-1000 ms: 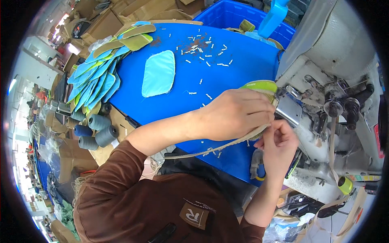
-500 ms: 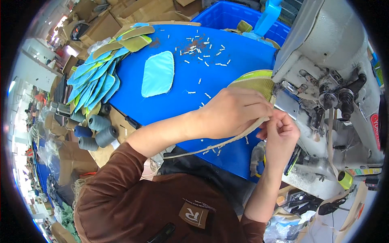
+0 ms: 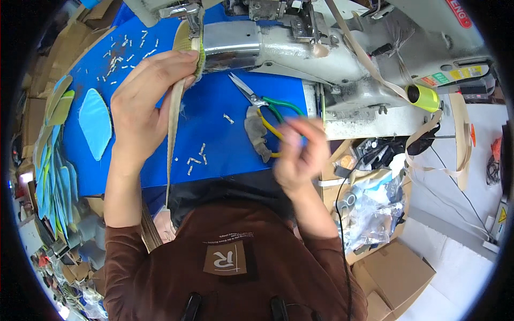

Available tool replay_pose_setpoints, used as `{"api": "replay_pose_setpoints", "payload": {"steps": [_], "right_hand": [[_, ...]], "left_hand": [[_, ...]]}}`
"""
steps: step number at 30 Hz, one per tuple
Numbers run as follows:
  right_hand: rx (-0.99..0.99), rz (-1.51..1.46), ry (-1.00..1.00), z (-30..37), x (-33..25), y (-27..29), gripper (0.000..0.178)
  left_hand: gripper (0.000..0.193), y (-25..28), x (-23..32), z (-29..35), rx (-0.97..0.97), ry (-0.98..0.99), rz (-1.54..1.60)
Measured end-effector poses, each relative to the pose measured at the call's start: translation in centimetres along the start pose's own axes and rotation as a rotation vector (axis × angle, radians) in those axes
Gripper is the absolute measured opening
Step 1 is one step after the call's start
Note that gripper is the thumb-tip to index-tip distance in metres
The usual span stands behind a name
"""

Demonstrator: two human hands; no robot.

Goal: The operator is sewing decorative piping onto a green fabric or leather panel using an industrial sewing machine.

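Observation:
My left hand (image 3: pixel 144 107) pinches a yellow-green padded fabric piece (image 3: pixel 188 43) and holds it up against the foot of the grey sewing machine (image 3: pixel 300 48). A beige tape (image 3: pixel 172 134) hangs from that piece down past my wrist. My right hand (image 3: pixel 297 155) is blurred by motion, fingers curled, right beside the handles of green and yellow scissors (image 3: pixel 251 96) lying on the blue table (image 3: pixel 214 123). Whether it grips anything cannot be seen. A grey scrap (image 3: pixel 256 134) lies next to the scissors.
A light blue oval piece (image 3: pixel 95 123) and a fanned stack of blue and green pieces (image 3: pixel 51 176) lie at the left. Small white snippets dot the table. A yellow-green spool (image 3: pixel 423 97) sits on the machine; plastic bags (image 3: pixel 369 208) and cardboard boxes (image 3: pixel 407 273) are at the right.
My head has turned toward the machine. My left hand has carried the fabric piece up to the machine's foot. My right hand has left the piece and dropped toward the scissors.

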State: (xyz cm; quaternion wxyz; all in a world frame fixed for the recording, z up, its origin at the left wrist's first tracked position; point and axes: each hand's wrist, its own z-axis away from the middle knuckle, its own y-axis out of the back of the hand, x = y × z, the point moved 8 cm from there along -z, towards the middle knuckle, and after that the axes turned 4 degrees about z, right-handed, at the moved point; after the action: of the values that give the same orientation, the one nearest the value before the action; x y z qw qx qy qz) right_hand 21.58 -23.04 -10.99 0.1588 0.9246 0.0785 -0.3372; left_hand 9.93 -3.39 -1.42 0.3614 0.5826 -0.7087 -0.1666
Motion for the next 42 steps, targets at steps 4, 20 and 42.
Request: {"api": "replay_pose_setpoints", "payload": {"steps": [4,20,42], "right_hand": [[0.100,0.384,-0.323,9.0,10.4,9.8,0.029],[-0.626,1.219,-0.843,20.5,29.7,14.9,0.061],[-0.339,-0.161,-0.089,0.7,-4.1,-3.4,0.023]], "left_hand": [[0.021,-0.3,0.3,0.1,0.000,-0.015,-0.043],[0.016,-0.4,0.2,0.3,-0.011,0.005,0.015],[0.017,-0.4,0.6,0.8,0.035,0.005,-0.013]]}}
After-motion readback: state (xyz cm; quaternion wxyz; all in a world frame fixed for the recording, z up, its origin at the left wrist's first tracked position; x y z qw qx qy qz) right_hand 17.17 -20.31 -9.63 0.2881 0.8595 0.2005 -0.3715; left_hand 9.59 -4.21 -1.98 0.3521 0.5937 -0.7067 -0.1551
